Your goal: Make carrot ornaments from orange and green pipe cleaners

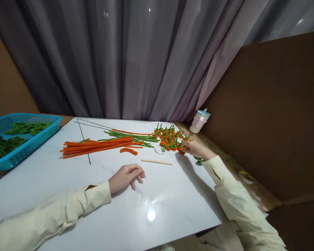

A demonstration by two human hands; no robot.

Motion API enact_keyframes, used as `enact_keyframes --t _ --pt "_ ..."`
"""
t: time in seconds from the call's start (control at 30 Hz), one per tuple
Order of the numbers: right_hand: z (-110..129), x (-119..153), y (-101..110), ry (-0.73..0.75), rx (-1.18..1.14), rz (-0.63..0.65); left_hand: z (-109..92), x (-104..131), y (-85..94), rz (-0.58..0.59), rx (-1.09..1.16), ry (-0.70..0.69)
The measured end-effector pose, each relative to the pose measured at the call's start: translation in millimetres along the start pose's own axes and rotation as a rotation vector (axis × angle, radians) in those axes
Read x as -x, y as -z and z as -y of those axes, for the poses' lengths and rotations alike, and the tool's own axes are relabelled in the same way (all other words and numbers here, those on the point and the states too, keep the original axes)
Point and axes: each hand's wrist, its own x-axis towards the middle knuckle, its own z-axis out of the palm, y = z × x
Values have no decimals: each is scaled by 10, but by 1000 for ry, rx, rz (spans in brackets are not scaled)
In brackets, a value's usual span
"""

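My left hand (127,177) rests on the white tabletop (131,223), fingers loosely curled and apart, holding nothing. Out at the right, my right hand (197,149) is at the near right edge of a cluster of orange and green fuzzy pieces (170,137); its fingertips touch or pinch something there too small to make out. Left of the cluster lie a bundle of orange fuzzy stems (96,145) and a looser spread of green stems (136,137). A short orange piece (128,151), a white ring (159,150) and a thin wooden stick (157,162) lie between my hands.
A blue basket (39,141) with green leafy pieces (28,128) stands at the left. A lidded cup (199,121) is at the back right. Thin dark wires (84,141) lie at the back left, and a yellow roll (246,176) sits beyond my right arm.
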Motion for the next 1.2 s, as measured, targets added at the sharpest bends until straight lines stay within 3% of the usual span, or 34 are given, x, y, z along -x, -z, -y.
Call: enact_keyframes --t 0.1,0.2,0.3,0.4,0.5,0.83,1.03,1.2 --pt "80 13 -113 24 -86 -9 0 -7 -1 -7 14 7" --pt "264 82 -57 62 -225 36 -12 -20 -19 -17 52 10" --pt "599 189 -9 137 -418 164 -84 -8 -60 -22 127 28" --pt "996 284 -56 228 -911 376 -171 32 -93 29 230 73" --pt "1289 314 -166 242 -1048 394 -186 59 -91 97 274 78" --pt "1499 290 -374 351 -962 170 -55 -12 -46 81 409 180" --pt "1579 483 -413 530 -624 -182 -70 -2 -29 115 376 165" --pt "1579 557 -486 676 -436 -291 -30 -4 -34 128 353 151"
